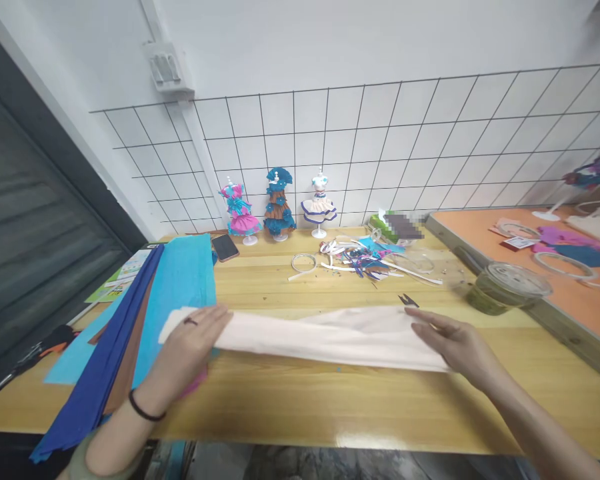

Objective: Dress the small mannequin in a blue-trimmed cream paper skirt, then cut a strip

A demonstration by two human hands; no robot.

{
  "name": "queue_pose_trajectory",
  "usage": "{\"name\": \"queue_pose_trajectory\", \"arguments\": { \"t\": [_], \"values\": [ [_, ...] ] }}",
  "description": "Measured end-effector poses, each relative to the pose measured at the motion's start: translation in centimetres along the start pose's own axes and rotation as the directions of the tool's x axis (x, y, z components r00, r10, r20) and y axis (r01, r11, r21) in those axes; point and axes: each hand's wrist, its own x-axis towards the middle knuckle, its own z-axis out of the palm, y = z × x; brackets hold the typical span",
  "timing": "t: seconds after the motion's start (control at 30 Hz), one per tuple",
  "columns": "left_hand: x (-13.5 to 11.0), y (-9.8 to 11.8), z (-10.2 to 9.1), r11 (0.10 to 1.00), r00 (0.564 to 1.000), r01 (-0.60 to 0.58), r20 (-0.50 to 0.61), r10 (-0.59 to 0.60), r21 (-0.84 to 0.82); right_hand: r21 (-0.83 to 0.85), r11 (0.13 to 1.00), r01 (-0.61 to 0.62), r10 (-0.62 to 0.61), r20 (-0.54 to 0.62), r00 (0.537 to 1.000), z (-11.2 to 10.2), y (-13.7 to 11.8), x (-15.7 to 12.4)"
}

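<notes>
A long, pale cream-pink folded strip of crepe paper (325,337) stretches from side to side above the front of the wooden table. My left hand (193,343) is closed over its left end, with the fingers lying across the paper. At the right end, my right hand (447,343) has hold of the paper's edge, its fingers fairly straight; the exact grip is partly hidden. Under and beside my left arm lie a light-blue crepe paper sheet (180,287) and a dark-blue folded strip (107,360). A bit of pink shows below my left wrist.
Three small dress forms in paper dresses, the middle one (279,207) blue and brown, stand along the back. Scraps and ribbons (365,257), a white coil (304,265), a phone (225,247), small black snips (407,301) and a lidded plastic tub (507,288) lie about. Scissors (40,350) rest far left.
</notes>
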Motion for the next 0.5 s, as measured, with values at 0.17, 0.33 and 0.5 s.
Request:
{"name": "queue_pose_trajectory", "arguments": {
  "t": [0.17,0.33,0.5],
  "values": [
    [1.5,-2.3,-4.3,0.995,0.992,0.087,-0.097,-0.082,0.048,-0.003,0.993,0.114,-0.112,-0.222,0.969,-0.8,-4.9,-0.4],
    [-2.3,-1.2,-1.9,0.990,0.990,0.142,-0.009,-0.142,0.005,-0.070,0.991,0.113,-0.121,-0.134,0.983,0.9,-2.7,-0.5],
    [-6.2,0.5,3.5,0.985,0.950,0.159,0.281,-0.136,-0.060,-0.211,0.962,0.173,-0.164,0.057,0.985,3.4,2.9,0.8]
  ]
}}
